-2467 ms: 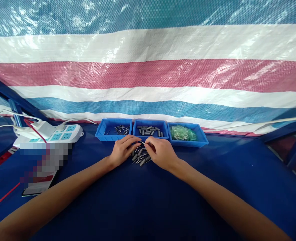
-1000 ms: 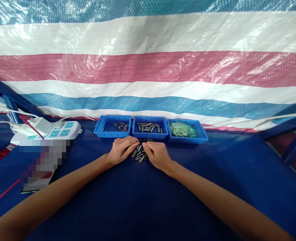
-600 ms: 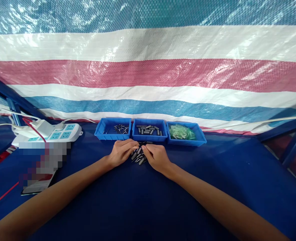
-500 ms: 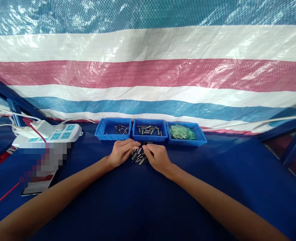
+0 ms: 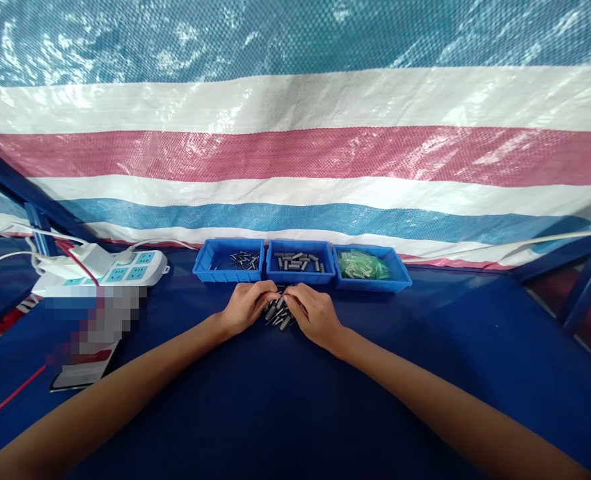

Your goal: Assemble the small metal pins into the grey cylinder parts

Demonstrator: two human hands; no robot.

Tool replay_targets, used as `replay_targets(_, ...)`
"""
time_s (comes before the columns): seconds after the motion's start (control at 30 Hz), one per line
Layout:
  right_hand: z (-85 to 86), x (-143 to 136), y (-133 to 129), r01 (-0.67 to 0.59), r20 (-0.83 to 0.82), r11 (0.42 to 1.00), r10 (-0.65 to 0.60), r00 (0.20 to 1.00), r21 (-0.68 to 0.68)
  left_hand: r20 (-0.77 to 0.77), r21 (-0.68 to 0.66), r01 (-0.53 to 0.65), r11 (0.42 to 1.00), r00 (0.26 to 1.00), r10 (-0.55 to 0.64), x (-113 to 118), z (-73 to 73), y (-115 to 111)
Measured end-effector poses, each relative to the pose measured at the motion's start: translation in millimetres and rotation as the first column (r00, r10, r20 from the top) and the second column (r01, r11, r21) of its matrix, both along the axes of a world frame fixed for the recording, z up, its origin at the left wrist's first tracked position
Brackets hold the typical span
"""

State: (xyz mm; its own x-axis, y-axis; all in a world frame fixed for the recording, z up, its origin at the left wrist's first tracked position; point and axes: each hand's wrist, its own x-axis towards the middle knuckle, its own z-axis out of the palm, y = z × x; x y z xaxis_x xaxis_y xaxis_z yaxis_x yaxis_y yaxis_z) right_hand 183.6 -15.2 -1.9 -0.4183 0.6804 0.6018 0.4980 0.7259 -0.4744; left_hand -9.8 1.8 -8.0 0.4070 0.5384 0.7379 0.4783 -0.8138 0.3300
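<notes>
Over a small pile of dark parts [image 5: 278,316], my left hand [image 5: 245,307] comes in from the left with thumb and fingertips pinched together. My right hand [image 5: 316,313] faces it from the right, its thumb and forefinger also closed. The fingertips of both hands almost meet; what they hold is too small and covered to make out. In the pile lie grey cylinders and thin metal shafts, partly hidden by the hands. Just behind stand a blue bin of thin metal pins [image 5: 245,260], one of grey cylinders [image 5: 299,263] and one of green translucent pieces [image 5: 363,265].
A white power strip [image 5: 140,269] with plugs and cables lies on the left of the blue table [image 5: 295,413]. Near it is a partly blurred flat object [image 5: 83,373], with a red cable [image 5: 13,397] running past. A striped tarp [image 5: 295,157] hangs behind the bins.
The view has tilted and shifted slightly. The fingers of my right hand have moved a little over the pile, closer to the left fingertips. The bins stay put.
</notes>
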Motion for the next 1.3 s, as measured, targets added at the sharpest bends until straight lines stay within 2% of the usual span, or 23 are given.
replay_targets(0.17,0.3,1.1,1.5,-0.028,-0.054,1.0,0.028,0.998,-0.002,0.005,-0.016,-0.017,1.0,1.0,0.017,1.1,4.2,-1.3)
replay_targets(0.3,2.1,3.6,1.8,-0.009,-0.136,1.0,0.005,0.991,-0.029,-0.04,-0.093,-0.063,0.994,0.997,0.06,3.5,9.2,-0.9)
replay_targets(0.4,3.2,4.7,2.2,-0.002,-0.154,0.998,-0.007,0.988,-0.059,-0.054,-0.086,-0.061,0.994,0.997,0.057,4.6,11.1,-0.3)
replay_targets(0.6,2.8,3.3,2.5,-0.021,-0.116,0.996,0.01,0.993,-0.089,-0.019,-0.082,-0.108,0.991,0.994,0.107,3.1,10.0,0.6)
replay_targets(0.77,1.5,1.3,2.2,-0.056,-0.075,0.997,0.052,0.996,-0.051,-0.017,-0.072,-0.07,0.995,0.997,0.069,2.3,9.6,1.1)
replay_targets(0.93,2.2,1.2,2.8,-0.028,-0.076,0.997,0.022,0.997,-0.074,-0.016,-0.059,0.009,0.998,1.0,-0.01,2.4,11.5,0.3)
replay_targets(1.1,1.1,0.1,4.0,-0.012,-0.025,0.995,0.01,1.0,-0.097,0.0,-0.035,0.01,0.999,1.0,-0.01,2.5,14.3,-2.2)
replay_targets(1.3,-0.7,-1.3,3.9,0.016,0.043,0.999,-0.014,0.999,-0.042,-0.007,-0.036,0.005,0.999,1.0,-0.005,2.0,15.9,-5.6)
